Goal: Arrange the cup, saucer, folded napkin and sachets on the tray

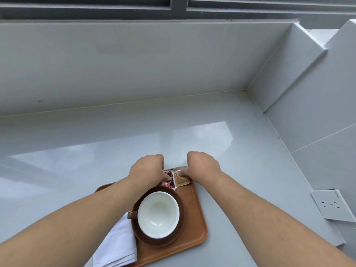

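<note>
A brown wooden tray (pixel 194 224) lies on the grey counter near me. On it a white-lined brown cup (pixel 158 214) stands upright on a dark brown saucer (pixel 178 235), its handle pointing left. A folded white napkin (pixel 117 245) lies at the tray's left side, partly under my left forearm. At the tray's far edge lie a red-and-black sachet (pixel 170 183) and a tan sachet (pixel 183 180) side by side. My left hand (pixel 147 169) presses fingertips on the red sachet. My right hand (pixel 202 165) touches the tan sachet. Both hands' fingers are curled down.
A white wall socket plate (pixel 332 206) sits on the right wall near the counter. The grey counter (pixel 115 147) runs to a back wall and a right corner. A window frame (pixel 179 6) spans the top.
</note>
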Demonstrator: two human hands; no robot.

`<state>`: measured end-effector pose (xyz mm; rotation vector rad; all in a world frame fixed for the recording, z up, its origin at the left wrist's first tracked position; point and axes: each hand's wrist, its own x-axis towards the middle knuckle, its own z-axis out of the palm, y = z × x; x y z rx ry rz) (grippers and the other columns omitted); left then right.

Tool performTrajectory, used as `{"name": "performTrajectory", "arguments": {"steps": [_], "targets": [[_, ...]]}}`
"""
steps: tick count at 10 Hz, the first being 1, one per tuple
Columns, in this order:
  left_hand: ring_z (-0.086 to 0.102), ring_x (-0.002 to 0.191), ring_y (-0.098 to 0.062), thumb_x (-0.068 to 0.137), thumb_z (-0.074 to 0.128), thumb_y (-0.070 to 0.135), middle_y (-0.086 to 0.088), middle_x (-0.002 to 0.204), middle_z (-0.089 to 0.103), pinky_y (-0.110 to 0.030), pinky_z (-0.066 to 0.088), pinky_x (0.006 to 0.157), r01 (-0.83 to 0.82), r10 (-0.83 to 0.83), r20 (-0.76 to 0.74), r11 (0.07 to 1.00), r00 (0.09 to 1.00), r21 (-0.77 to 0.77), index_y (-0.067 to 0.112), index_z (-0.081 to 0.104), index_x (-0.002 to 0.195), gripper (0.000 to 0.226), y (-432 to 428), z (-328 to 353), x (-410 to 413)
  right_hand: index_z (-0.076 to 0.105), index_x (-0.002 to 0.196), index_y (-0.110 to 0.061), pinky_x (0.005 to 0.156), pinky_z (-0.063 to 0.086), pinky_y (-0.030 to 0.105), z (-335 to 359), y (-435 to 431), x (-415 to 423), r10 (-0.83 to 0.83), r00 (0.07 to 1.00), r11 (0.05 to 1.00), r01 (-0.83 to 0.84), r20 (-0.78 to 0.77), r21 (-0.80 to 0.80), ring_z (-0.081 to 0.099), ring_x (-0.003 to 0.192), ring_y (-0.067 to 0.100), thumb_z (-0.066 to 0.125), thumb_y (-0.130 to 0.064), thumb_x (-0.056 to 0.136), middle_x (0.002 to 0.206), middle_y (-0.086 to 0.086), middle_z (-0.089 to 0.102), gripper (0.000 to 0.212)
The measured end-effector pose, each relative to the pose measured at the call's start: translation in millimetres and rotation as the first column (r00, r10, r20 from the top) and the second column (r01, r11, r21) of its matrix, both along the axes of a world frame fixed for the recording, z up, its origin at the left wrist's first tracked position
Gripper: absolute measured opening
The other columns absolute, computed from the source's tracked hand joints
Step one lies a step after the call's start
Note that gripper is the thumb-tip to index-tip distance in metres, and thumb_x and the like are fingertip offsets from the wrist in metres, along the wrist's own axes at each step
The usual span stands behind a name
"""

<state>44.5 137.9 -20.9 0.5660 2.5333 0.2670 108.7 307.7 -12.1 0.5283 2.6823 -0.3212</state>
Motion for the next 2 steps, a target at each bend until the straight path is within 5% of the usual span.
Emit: {"name": "performTrajectory", "arguments": {"steps": [2], "targets": [[0.060, 0.088, -0.023, 0.076, 0.084, 0.048, 0.002, 0.091, 0.066, -0.033, 0.045, 0.066, -0.017, 0.017, -0.008, 1.000, 1.000, 0.022, 0.026, 0.055, 0.086, 0.037, -0.6, -0.8, 0.4, 0.059, 0.092, -0.021, 0.065, 0.042, 0.031, -1.0, -5.3, 2.1, 0.007, 1.000, 1.000, -0.007, 0.005, -0.010, 0.058, 0.085, 0.024, 0.070, -0.046, 0.087, 0.094, -0.002, 0.065, 0.028]]}}
